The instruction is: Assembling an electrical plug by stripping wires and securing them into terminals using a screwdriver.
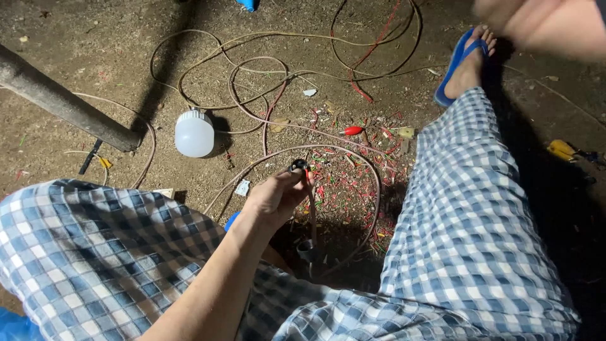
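Note:
My left hand (276,197) reaches forward between my knees and pinches a small black fitting (298,167) at the end of a pinkish cable (372,189). A red wire runs down from the fitting to a dark socket-like piece (307,250) below the hand. My right hand (543,25) is raised at the top right, close to the camera and blurred, so its fingers cannot be made out. A white bulb (194,132) lies on the dirt to the left of the left hand.
Loose cables (252,69) loop over the dirt floor. Red wire scraps (344,183) litter the ground beside a red-handled tool (352,131). A grey pipe (63,101) slants in at the left. A yellow tool (560,149) lies at the right, and my foot wears a blue sandal (456,66).

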